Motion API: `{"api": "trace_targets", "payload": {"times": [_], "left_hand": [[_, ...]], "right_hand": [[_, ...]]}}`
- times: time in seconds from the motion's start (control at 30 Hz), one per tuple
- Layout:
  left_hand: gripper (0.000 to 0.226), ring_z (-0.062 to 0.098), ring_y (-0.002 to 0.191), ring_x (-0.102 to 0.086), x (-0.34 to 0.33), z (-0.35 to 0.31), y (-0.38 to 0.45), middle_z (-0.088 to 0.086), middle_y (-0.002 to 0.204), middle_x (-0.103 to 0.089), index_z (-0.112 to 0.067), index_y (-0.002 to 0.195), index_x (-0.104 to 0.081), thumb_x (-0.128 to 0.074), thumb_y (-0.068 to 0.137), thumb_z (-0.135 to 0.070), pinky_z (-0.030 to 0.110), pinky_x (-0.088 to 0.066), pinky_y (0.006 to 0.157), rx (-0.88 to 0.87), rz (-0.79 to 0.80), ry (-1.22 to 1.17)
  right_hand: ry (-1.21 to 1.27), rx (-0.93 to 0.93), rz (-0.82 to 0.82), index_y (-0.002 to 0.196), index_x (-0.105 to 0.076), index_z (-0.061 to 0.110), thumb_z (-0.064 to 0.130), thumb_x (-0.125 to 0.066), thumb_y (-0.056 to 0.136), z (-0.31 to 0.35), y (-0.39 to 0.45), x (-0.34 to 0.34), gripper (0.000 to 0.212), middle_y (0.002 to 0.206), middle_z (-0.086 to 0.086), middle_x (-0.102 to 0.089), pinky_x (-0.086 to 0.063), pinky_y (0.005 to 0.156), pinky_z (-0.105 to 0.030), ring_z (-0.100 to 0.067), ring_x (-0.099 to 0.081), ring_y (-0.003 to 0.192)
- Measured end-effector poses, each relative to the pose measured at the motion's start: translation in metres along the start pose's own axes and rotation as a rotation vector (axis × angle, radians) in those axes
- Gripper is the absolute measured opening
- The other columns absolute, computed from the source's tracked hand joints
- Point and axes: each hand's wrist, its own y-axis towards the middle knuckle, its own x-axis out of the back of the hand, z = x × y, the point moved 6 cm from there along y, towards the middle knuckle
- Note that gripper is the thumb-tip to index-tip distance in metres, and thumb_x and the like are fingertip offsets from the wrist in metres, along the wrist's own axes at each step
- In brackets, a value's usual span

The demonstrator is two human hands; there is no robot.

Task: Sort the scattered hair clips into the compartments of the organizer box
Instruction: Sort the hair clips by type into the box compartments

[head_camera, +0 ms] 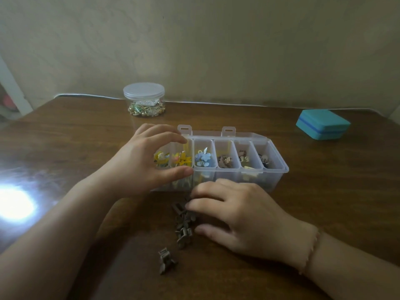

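The clear organizer box [275,169] lies open in the middle of the wooden table, its compartments holding yellow, blue, brown and dark clips. My left hand [140,161] grips the box's left end, fingers on the far rim and thumb on the near wall. Just in front of the box lies a small heap of grey-brown hair clips [184,224]. My right hand [238,215] rests on the table beside the heap, fingertips touching its top clips. One more grey-brown clip [166,260] lies alone nearer to me.
A round clear jar [144,99] with a lid and trinkets inside stands at the back by the wall. A teal case [322,124] sits at the back right. A bright light glare marks the table at the left.
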Motion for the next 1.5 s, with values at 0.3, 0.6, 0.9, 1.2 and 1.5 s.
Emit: {"api": "trace_targets", "payload": {"times": [0.3,0.6,0.9,1.2,1.5], "left_hand": [[0.071,0.012,0.128,-0.040,0.000,0.000,0.000,-0.014,0.131,-0.055,-0.032,0.123,-0.063,-0.057,0.070,-0.078,0.040,-0.040,0.105,0.013,0.008,-0.006],[0.070,0.010,0.130,-0.038,-0.001,0.003,0.000,-0.017,0.132,-0.053,-0.036,0.125,-0.062,-0.056,0.070,-0.080,0.042,-0.040,0.106,0.016,0.021,-0.008],[0.071,0.010,0.131,-0.037,0.000,0.002,0.000,-0.015,0.132,-0.054,-0.032,0.125,-0.063,-0.057,0.070,-0.077,0.036,-0.037,0.107,0.012,0.021,-0.006],[0.071,0.013,0.128,-0.041,0.001,0.000,0.000,-0.012,0.131,-0.055,-0.031,0.124,-0.064,-0.058,0.069,-0.076,0.034,-0.037,0.106,0.004,0.011,0.009],[0.072,0.011,0.130,-0.038,0.000,0.001,0.000,-0.015,0.132,-0.054,-0.033,0.124,-0.063,-0.057,0.069,-0.079,0.041,-0.039,0.107,0.017,0.022,-0.005]], "right_hand": [[-0.020,0.030,-0.003,0.115,-0.062,0.024,0.037,-0.064,0.087,-0.002,-0.004,0.005,0.031,0.103,0.007,-0.065,-0.053,0.066,-0.034,-0.011,-0.057,0.091],[0.059,-0.393,-0.669,0.107,-0.063,0.022,0.032,-0.067,0.087,-0.073,-0.044,0.078,0.022,0.099,0.003,-0.064,-0.046,0.071,-0.019,-0.014,-0.059,0.088],[0.054,-0.202,-0.620,0.096,-0.068,0.013,0.022,-0.063,0.088,-0.035,-0.024,0.060,0.013,0.097,0.001,-0.066,-0.047,0.082,-0.034,-0.016,-0.059,0.095],[0.081,-0.083,0.041,0.145,-0.032,0.032,0.034,-0.050,0.096,-0.003,0.001,-0.011,0.052,0.146,0.012,-0.037,-0.045,0.100,-0.033,-0.008,-0.038,0.124],[0.182,-0.093,-0.217,0.117,-0.063,0.020,0.025,-0.065,0.087,-0.020,-0.015,0.035,0.031,0.112,0.008,-0.061,-0.049,0.089,-0.024,-0.004,-0.056,0.105]]}}
